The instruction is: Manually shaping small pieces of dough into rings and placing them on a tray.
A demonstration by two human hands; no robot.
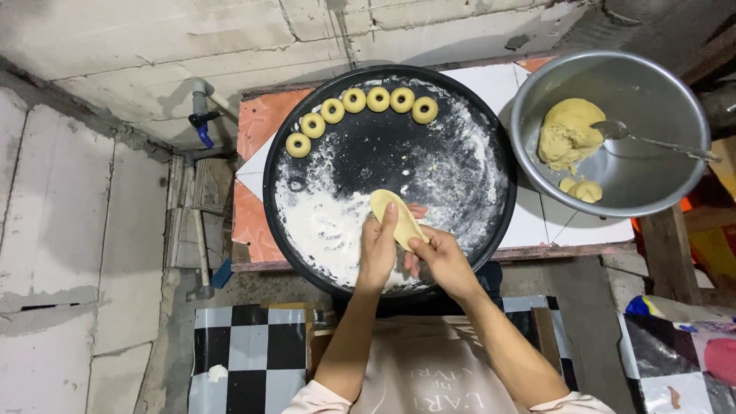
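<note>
Both hands hold one flattened oval piece of pale yellow dough (393, 213) above the near part of a large round black tray (483, 123) dusted with white flour. My left hand (377, 251) grips its left edge with the thumb on top. The dough's lower right edge is pinched by my right hand (443, 259). Several ring-shaped dough pieces (354, 100) lie in an arc along the tray's far rim.
A metal bowl (644, 84) at the right holds a lump of dough (567, 134), small dough pieces (584, 189) and a spoon (652, 140). The tray rests on an orange and white tiled ledge (261, 123). A blue tap (202, 123) sticks from the concrete wall at left.
</note>
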